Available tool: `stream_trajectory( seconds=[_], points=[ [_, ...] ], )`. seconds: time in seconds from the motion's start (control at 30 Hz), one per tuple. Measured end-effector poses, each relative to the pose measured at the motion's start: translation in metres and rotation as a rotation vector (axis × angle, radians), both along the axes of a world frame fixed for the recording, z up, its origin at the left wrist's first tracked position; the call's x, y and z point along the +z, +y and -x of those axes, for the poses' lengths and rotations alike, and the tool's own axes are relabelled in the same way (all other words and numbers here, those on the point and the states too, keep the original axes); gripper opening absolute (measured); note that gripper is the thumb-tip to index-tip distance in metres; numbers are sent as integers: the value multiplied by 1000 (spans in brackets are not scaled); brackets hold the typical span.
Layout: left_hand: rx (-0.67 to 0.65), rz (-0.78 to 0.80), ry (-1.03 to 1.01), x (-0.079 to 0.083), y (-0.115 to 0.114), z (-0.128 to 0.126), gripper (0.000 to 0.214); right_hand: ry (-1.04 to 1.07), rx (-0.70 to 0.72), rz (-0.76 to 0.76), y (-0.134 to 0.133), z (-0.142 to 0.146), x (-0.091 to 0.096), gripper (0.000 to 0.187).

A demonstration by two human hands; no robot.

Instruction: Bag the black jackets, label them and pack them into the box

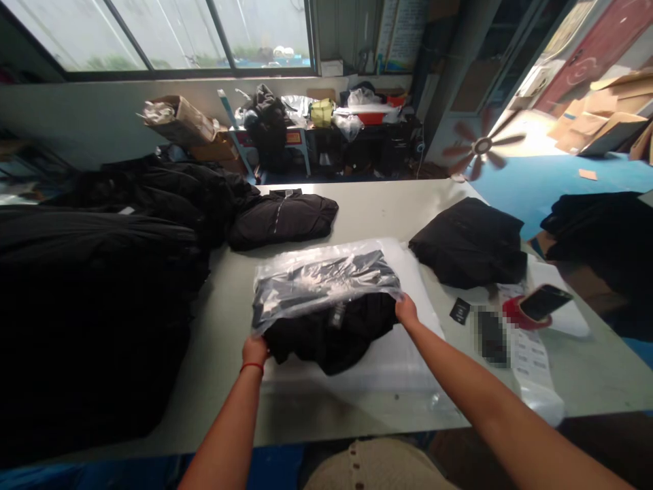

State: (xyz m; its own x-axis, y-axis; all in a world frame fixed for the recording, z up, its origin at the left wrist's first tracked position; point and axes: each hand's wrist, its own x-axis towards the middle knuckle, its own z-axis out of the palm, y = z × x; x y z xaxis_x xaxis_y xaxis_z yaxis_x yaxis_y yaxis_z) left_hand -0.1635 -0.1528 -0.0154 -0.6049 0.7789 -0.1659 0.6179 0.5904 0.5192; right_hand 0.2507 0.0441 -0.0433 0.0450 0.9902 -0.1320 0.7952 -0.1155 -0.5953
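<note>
Long pale counter (377, 218) fills this workshop view, with black garments (96, 286) piled along its left side. Near the middle, a clear plastic bag (326, 282) covers the upper half of a folded black garment (326, 337), and both lie on a wider white plastic sheet (388, 367). Left hand (255, 350), with a red string (252, 367) on the wrist, and right hand (407, 311) pinch the bag's open edge, so each grip is clamped on it. Near the right hand lies a second black bundle (468, 241), and a phone (545, 303) rests further right.
</note>
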Motion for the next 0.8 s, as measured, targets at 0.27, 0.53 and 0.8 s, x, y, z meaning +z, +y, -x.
stream_trajectory(
  seconds=[0.27,0.53,0.8],
  points=[
    [201,348,-231,-1,-48,25,22,-70,103,121,-23,-62,9,26],
    [-58,239,88,-15,-110,22,56,278,41,128,-64,-96,2,34],
    [-494,-232,242,23,-19,-72,54,543,-168,503,-11,-53,44,35]
  ],
)
